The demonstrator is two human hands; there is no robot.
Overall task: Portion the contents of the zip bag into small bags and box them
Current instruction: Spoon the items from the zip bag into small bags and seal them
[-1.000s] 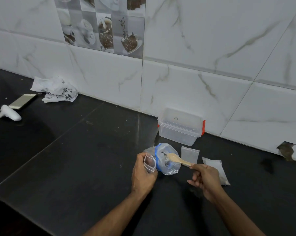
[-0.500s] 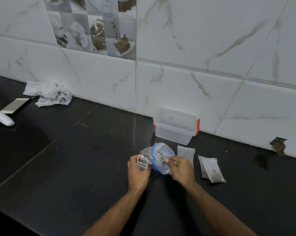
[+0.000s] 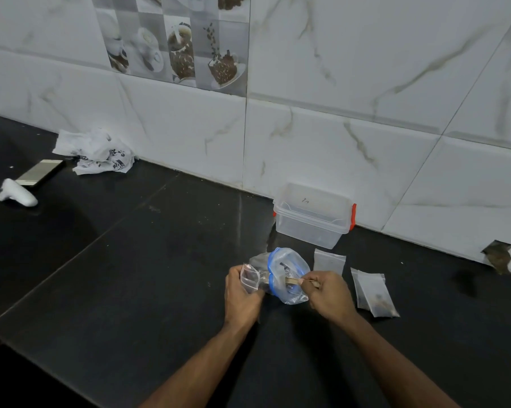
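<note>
My left hand (image 3: 242, 293) pinches a small clear bag (image 3: 249, 278) by its mouth, fingers curled round it, just at 9 o'clock of the zip bag (image 3: 289, 278). My right hand (image 3: 326, 294) grips a wooden spoon (image 3: 294, 280) by the handle; its tip sits inside the blue-rimmed mouth of the zip bag, which lies on the black bench (image 3: 130, 275) between both hands. At 12 o'clock of the zip bag stands the clear box (image 3: 313, 216) with red clips, against the tiled wall. One flat small bag (image 3: 328, 262) lies at 2 o'clock, and further small bags (image 3: 373, 293) at 3 o'clock, one showing dark contents. Far at 10 o'clock: a crumpled white bag (image 3: 95, 151), a phone (image 3: 41, 173), a white controller (image 3: 17, 193).
</note>
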